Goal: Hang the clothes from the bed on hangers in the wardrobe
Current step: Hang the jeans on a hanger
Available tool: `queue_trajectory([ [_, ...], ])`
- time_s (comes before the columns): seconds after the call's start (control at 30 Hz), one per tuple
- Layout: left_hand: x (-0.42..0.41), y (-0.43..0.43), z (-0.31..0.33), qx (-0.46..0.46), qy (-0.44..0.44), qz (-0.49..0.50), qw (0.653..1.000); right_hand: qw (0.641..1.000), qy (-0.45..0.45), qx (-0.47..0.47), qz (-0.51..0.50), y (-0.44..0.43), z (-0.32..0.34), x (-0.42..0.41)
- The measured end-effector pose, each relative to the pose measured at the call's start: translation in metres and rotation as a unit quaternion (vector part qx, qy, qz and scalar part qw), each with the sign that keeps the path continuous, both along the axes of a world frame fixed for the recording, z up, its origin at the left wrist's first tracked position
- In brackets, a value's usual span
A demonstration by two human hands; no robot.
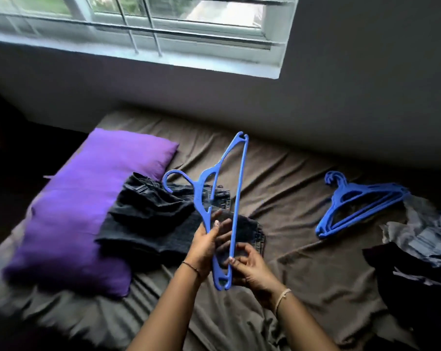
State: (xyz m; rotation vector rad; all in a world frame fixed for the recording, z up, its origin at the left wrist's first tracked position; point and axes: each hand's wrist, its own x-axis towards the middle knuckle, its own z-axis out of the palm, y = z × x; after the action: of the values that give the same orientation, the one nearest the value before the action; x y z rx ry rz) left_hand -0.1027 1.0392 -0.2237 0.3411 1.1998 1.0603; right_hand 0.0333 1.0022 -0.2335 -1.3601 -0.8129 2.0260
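My folded jeans (148, 219) lie on the bed (290, 287), touching the right edge of the pillow (87, 198). Way right of the pillow there's the hanger stack (361, 206), crumpled clothes (416, 249) beyond it.

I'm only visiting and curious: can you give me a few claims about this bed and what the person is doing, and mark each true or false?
1. Both the left hand and the right hand hold one blue hanger. True.
2. The spare hangers lie on the purple pillow. False: they lie stacked on the brown sheet, well to the right of it.
3. Dark folded clothes lie against the pillow. True.
4. A garment already hangs on the held hanger. False: it is bare.
5. More clothes lie at the bed's right edge. True.
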Motion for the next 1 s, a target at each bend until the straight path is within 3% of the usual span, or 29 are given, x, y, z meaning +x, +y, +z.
queue_trajectory([
  [0.17, -0.111, -0.023, 0.004, 0.011, 0.074, 0.035, 0.997, 0.995, -0.053, 0.001, 0.090, 0.007, 0.004, -0.105],
  [0.43, -0.261, -0.025, -0.014, 0.021, 0.161, 0.108, 0.981, 0.972, -0.185, 0.128, 0.069, 0.024, -0.019, -0.273],
  [0.6, -0.329, -0.031, -0.046, 0.003, 0.220, 0.129, 0.967, 0.954, -0.261, 0.106, 0.103, 0.039, -0.052, -0.347],
  [0.8, -0.370, -0.034, -0.075, 0.016, 0.320, 0.116, 0.940, 0.893, -0.431, 0.093, 0.089, 0.069, -0.074, -0.403],
  [1.0, -0.381, -0.035, -0.105, 0.031, 0.358, 0.067, 0.931, 0.847, -0.511, 0.053, 0.136, 0.096, -0.092, -0.439],
])
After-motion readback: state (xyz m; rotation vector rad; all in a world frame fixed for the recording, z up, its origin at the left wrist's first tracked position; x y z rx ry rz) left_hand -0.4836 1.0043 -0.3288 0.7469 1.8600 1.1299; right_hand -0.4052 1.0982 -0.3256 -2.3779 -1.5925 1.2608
